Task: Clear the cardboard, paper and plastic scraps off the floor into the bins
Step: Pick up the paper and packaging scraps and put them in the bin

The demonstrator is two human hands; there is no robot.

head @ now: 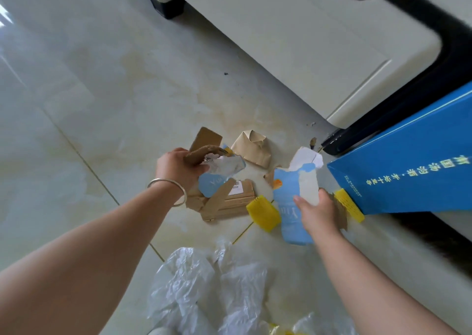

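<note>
- While scraps lie heaped near the blue box (pixel 408 166), the left hand (pixel 178 168) clutches cardboard and paper (pixel 204 157), gathering a handful.
- Right hand (pixel 318 208) pinches a blue-white card (pixel 291 196), likely for binning.

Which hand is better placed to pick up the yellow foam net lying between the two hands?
Probably the right hand: the yellow foam net lies just beside it, though it already holds a blue paper scrap.
</note>
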